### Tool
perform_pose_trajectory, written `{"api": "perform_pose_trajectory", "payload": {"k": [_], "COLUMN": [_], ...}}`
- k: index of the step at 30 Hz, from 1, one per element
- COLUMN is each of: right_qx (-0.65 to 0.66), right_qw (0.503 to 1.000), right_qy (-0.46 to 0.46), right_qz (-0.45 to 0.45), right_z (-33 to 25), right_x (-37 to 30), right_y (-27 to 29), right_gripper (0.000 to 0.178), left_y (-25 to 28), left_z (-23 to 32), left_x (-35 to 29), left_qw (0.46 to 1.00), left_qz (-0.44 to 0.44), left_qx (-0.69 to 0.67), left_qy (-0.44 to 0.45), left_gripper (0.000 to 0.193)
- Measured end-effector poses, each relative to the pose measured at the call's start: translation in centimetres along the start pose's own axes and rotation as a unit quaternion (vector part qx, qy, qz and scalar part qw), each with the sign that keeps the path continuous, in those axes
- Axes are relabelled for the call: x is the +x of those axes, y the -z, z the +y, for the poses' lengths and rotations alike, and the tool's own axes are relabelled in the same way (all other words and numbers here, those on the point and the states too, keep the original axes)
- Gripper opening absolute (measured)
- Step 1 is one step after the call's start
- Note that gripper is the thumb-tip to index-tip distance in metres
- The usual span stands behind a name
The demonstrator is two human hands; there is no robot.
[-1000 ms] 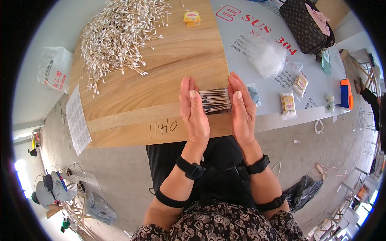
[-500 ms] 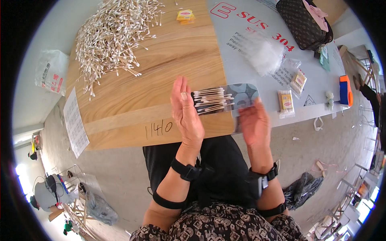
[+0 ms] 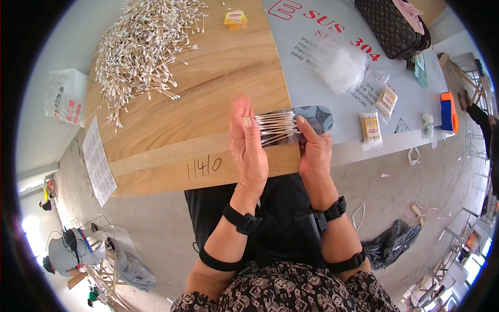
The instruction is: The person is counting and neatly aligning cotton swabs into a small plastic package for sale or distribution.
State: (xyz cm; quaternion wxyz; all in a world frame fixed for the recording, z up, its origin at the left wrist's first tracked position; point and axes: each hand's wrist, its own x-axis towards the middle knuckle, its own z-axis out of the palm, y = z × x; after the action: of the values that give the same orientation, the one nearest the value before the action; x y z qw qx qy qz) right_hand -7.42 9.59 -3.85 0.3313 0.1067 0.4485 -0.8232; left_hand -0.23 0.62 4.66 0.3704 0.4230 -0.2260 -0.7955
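A small bundle of cotton swabs (image 3: 278, 126) lies side by side between my hands, over a dark strip with a grey patterned rounded end (image 3: 317, 117). My left hand (image 3: 248, 143) stands on edge at the bundle's left end, its fingers stretched out and its palm facing the swabs. At the opposite end, the thumb of my right hand (image 3: 316, 151) touches the cotton tips, spread from the other fingers, which are partly hidden. Farther off to the left is a large heap of loose cotton swabs (image 3: 140, 52).
Small yellow cards (image 3: 236, 18) lie on the wooden board. On the grey sheet at right are clear plastic bags (image 3: 338, 65), two packed swab bags (image 3: 370, 127) (image 3: 386, 101), an orange-blue tape dispenser (image 3: 449, 113) and a brown patterned bag (image 3: 390, 31). A printed paper (image 3: 99, 161) hangs over the left edge.
My right hand has moved left and inward, bringing its thumb to the swabs' right end. My left hand has shifted slightly right, and the swabs now lie more evenly lined up.
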Motion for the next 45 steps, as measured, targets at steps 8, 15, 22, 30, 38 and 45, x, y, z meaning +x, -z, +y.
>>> {"api": "perform_pose_trajectory", "payload": {"k": [8, 15, 22, 30, 38, 45], "right_qx": [-0.026, -0.008, -0.002, -0.002, 0.007, 0.001], "right_qw": [1.0, 0.999, 0.999, 1.0, 1.0, 0.999], "right_qy": [0.013, -0.003, -0.018, -0.023, -0.016, -0.033], "right_qz": [-0.008, -0.034, -0.032, -0.009, -0.023, -0.028], "right_z": [-0.3, -0.7, -1.1, -0.8, -0.5, -0.8], "right_x": [-0.7, -0.7, -0.9, 0.8, 0.3, -0.4], "right_y": [-0.4, -0.2, -0.5, -0.8, -0.4, -0.3], "right_gripper": [0.007, 0.002, 0.009, 0.013, 0.017, 0.013], "left_y": [4.8, 6.4, 6.0, 2.9, 4.5, 5.0], "left_z": [-2.3, -3.1, -2.1, -2.4, -3.0, -2.9], "left_x": [0.7, -3.3, -2.4, 1.1, 1.8, -1.1], "left_qw": [0.658, 0.473, 0.474, 0.924, 0.813, 0.449], "left_qz": [-0.146, -0.198, -0.216, -0.129, -0.152, -0.202], "left_qx": [0.638, 0.799, 0.794, 0.261, 0.463, 0.8], "left_qy": [-0.373, -0.314, -0.313, -0.247, -0.318, -0.342], "left_gripper": [0.069, 0.083, 0.077, 0.064, 0.071, 0.086]}}
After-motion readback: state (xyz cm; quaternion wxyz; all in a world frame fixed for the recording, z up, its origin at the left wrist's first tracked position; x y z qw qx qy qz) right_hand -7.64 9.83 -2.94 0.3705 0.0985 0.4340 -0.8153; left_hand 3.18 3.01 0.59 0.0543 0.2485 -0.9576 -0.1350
